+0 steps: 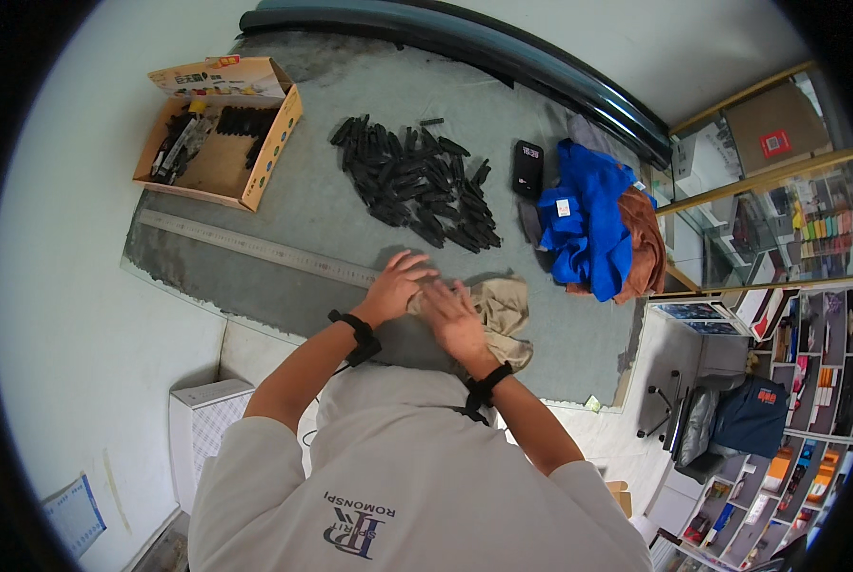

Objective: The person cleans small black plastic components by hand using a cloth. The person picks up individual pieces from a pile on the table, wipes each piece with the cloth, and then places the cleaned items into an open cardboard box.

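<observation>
A crumpled beige cloth [505, 307] lies near the front edge of the table, directly before me. My right hand [459, 325] rests over its left part, blurred, fingers stretched and apart. Beside it, my left hand [396, 287] is bent at the cloth's left end; its palm side is hidden, so any grip there does not show. A long steel ruler [255, 247] runs leftward across the table, its right end close to my left fingers. Beyond both hands spreads a heap of small black plastic-looking pieces [419, 179].
An open cardboard box [269, 168] at the left holds more black pieces. To the right are a black phone [528, 168], a blue cloth [591, 214] and a brown cloth [641, 243]. A dark roll of sheet material [541, 61] lies along the back, near a glass display case [762, 204].
</observation>
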`<action>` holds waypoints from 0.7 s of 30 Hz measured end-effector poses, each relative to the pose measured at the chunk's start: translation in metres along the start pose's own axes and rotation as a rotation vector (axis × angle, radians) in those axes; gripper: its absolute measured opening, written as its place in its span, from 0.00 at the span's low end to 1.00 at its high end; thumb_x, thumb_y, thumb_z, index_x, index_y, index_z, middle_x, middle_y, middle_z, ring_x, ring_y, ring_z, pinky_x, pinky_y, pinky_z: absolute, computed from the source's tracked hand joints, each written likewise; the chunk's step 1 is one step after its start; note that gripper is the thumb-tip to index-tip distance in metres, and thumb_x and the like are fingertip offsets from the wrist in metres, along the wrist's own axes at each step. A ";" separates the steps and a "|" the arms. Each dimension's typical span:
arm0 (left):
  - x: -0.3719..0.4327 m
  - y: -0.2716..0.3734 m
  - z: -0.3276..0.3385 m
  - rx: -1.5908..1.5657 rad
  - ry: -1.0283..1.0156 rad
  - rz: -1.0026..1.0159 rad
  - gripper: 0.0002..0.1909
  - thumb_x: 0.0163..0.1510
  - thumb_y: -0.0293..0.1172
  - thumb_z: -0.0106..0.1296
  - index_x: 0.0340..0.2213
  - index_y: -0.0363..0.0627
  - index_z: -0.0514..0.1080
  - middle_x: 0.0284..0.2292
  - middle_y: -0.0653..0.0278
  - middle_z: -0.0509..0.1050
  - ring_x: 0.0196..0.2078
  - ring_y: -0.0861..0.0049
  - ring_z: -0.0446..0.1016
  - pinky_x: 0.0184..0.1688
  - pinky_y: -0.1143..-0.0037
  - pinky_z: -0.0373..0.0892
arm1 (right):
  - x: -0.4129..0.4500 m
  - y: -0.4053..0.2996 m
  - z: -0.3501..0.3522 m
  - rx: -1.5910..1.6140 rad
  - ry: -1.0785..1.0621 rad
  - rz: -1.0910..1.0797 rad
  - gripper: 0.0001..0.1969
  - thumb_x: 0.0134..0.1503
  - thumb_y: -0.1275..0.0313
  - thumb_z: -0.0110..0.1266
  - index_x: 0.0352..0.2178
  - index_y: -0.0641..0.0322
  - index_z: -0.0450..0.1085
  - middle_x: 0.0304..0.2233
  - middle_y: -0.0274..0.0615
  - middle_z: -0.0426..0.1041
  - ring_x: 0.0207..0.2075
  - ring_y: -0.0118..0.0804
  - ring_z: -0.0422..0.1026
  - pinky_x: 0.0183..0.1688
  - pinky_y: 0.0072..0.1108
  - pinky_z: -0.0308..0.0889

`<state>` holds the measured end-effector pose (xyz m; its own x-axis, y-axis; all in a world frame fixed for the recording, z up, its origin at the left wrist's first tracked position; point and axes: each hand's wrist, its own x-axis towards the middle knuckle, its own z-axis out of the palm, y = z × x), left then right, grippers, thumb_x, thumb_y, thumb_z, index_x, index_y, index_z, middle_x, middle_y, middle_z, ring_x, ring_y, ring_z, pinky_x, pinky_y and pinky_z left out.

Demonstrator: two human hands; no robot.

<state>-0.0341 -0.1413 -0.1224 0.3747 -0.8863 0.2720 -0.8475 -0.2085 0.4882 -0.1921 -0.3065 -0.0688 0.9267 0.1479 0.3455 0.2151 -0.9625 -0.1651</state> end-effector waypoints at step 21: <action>-0.001 0.003 0.002 -0.049 0.061 -0.007 0.10 0.50 0.29 0.65 0.37 0.49 0.85 0.61 0.72 0.76 0.70 0.65 0.63 0.72 0.54 0.57 | -0.001 0.007 0.009 -0.042 -0.077 -0.058 0.22 0.56 0.75 0.58 0.54 0.61 0.77 0.64 0.38 0.72 0.67 0.39 0.68 0.71 0.41 0.59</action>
<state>-0.0383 -0.1417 -0.1232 0.4039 -0.8576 0.3183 -0.8260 -0.1924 0.5298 -0.1891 -0.3111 -0.0787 0.9343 0.2196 0.2809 0.2579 -0.9602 -0.1074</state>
